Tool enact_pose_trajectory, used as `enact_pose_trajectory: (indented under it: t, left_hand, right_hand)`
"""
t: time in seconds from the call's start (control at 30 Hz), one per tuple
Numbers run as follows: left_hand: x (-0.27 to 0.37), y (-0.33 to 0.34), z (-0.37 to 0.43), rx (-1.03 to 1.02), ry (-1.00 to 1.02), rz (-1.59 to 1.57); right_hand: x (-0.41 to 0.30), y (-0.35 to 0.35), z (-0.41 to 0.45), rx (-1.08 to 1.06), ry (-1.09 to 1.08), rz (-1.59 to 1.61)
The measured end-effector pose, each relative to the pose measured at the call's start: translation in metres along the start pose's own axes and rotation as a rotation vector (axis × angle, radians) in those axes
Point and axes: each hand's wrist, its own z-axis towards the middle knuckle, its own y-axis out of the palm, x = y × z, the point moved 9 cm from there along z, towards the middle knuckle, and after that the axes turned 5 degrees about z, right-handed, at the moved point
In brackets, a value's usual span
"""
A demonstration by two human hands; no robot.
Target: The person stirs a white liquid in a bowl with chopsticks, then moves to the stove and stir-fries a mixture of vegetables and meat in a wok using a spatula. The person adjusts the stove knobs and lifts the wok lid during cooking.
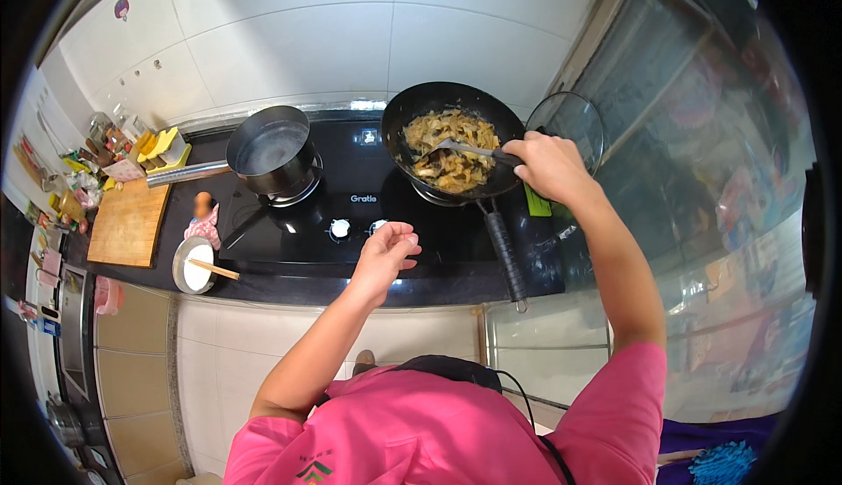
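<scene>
My right hand [552,164] grips the dark handle of a metal spatula [464,147], whose blade rests in cooked food [454,172] in a black wok [483,98]. The food looks like pale, browned pieces. My left hand [387,258] holds nothing; its fingers are loosely curled above the front edge of the black gas stove [355,176], close to a burner knob. The wok's wrapped handle [505,255] points toward me. On the left burner sits a dark saucepan [270,146] holding liquid, its metal handle pointing left.
A glass lid [569,116] stands behind my right hand beside a glass panel. At left are a metal bowl [181,268] of white contents with chopsticks [214,268], a wooden cutting board [125,225], and yellow-lidded seasoning containers [164,146] among jars and packets.
</scene>
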Motion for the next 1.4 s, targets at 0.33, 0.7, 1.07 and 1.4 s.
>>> enact_pose_trajectory:
  t: [0.33,0.7,1.07,1.4]
  left_hand:
    - [0.006,0.010,0.011,-0.026,0.017,-0.012]
    - [-0.001,0.012,0.012,-0.008,-0.013,-0.029]
    - [0.007,0.002,0.010,0.001,0.020,-0.021]
    - [-0.013,-0.019,0.008,0.007,-0.027,0.001]
  right_hand:
    - [0.089,0.052,-0.018,0.093,0.425,0.356]
    - [0.130,0.054,0.015,0.206,0.494,0.507]
    - [0.010,0.041,0.030,-0.033,0.144,0.323]
    - [-0.004,-0.047,-0.073,-0.170,0.081,0.051]
